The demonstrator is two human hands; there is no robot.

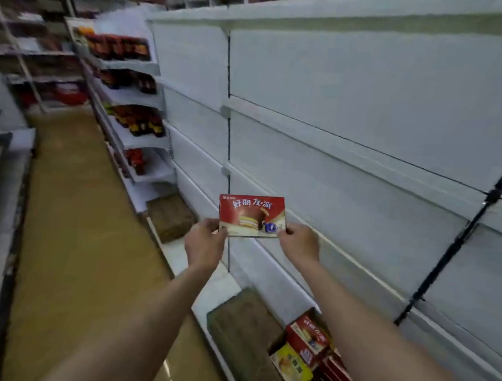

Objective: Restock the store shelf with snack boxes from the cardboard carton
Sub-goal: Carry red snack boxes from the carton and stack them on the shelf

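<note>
Red rectangular cardboard snack box w/ a pie picture is being held up in front of the white metal shelf tiers; I'm seeing left hand pinching its lower left corner, right hand gripping the lower right. Bare tiers in this bay, so I'm judging restock as barely begun. Open brown carton on the bottom ledge is holding more red and yellow boxes. Bottles are filling the far bay.

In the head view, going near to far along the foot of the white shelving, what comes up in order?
open carton of snack boxes → closed cardboard carton → red snack box held in left hand and right hand → second closed carton → shelves of bottles.
</note>
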